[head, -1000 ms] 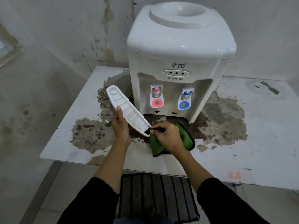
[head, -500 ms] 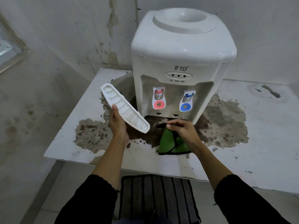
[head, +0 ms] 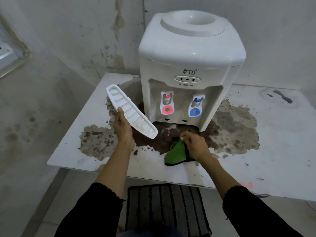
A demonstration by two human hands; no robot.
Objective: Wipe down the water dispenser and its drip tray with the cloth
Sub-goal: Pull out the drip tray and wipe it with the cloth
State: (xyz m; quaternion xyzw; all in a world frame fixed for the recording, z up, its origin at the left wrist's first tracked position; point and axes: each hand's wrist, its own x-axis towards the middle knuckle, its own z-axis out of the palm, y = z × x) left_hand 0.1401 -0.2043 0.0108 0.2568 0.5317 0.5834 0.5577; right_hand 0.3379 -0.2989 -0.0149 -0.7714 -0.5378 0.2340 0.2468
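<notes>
"TD" logo on the water dispenser [head: 191, 69] front; "HOT", "POWER", "WARM" beneath its indicator lights.

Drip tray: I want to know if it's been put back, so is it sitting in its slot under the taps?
No, the left hand holds the drip tray up beside the dispenser.

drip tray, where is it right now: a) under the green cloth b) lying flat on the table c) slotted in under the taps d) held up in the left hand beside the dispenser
d: the left hand grips the white drip tray tilted in the air to the left of the water dispenser, while the right hand holds the green cloth on the table.
</notes>
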